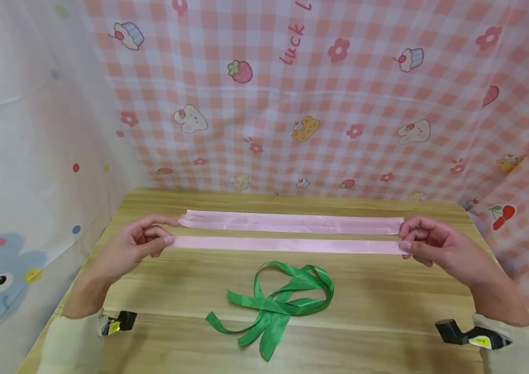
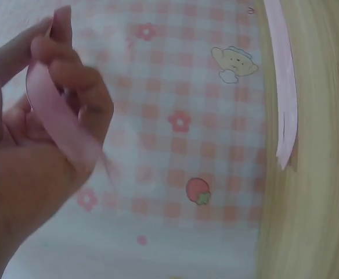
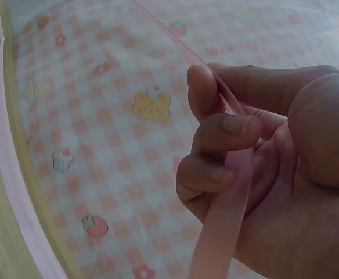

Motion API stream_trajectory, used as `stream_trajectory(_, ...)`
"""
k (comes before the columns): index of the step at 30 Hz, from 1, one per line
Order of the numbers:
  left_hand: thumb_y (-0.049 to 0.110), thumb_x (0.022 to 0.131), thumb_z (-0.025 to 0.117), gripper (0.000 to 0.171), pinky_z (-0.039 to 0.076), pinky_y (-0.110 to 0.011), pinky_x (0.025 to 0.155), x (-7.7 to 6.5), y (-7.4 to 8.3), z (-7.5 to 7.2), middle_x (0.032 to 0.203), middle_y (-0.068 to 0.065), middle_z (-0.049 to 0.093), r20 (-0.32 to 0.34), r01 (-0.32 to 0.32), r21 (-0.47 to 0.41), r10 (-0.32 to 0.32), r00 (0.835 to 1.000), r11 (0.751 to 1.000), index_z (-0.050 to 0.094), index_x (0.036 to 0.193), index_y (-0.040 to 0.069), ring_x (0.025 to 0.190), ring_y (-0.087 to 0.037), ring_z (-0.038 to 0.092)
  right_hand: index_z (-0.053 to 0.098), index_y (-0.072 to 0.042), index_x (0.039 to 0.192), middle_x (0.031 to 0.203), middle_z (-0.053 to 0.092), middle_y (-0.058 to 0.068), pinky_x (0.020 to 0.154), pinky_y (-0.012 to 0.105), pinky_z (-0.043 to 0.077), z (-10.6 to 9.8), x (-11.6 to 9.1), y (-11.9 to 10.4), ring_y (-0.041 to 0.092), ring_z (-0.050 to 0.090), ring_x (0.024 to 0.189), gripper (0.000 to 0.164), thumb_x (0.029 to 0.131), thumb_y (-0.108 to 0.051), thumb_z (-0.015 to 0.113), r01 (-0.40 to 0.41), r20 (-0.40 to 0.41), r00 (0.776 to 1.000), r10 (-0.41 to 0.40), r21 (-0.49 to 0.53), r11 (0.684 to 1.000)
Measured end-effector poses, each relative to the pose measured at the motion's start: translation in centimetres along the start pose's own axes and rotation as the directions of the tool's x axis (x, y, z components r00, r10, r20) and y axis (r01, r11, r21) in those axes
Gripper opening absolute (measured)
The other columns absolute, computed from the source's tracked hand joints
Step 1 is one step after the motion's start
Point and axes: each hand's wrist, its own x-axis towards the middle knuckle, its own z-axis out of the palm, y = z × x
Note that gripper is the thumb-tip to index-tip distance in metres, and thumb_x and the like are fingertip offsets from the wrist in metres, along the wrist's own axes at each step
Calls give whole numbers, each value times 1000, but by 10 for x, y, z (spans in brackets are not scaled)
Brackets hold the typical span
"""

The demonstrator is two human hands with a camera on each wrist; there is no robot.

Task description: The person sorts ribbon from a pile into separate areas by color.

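One near pink ribbon in head view, stretched left to right between left hand and right hand; far pink ribbon just beyond, green ribbon nearer on table. Probably light, limp, slippery; best gripped by the ends. Left wrist view: left end pinched between thumb and fingertip, tail across palm. Right wrist view: right end pinched likewise, other fingers curled.
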Motion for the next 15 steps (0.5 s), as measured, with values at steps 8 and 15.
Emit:
stream_trajectory(8, 8, 98, 61, 28, 48, -26, 70, -4, -12, -14, 89, 6, 71, -21, 108, 5, -108, 994, 994, 58, 126, 9, 72, -16, 56, 52, 1, 113, 89, 64, 3, 55, 37, 33, -23, -21, 22, 24, 39, 64, 23, 100, 15, 38, -14, -29, 999, 13, -16, 1000)
stream_trajectory(15, 18, 98, 64, 30, 55, -28, 78, 1, -34, -19, 87, 0, 72, -104, 240, 24, -237, 966, 970, 58, 125, 8, 82, -14, 67, 55, -3, 112, 87, 65, 1, 59, 35, 40, -42, -31, 54, 22, 47, 67, 18, 101, 8, 45, -129, -107, 987, 123, -44, 991)
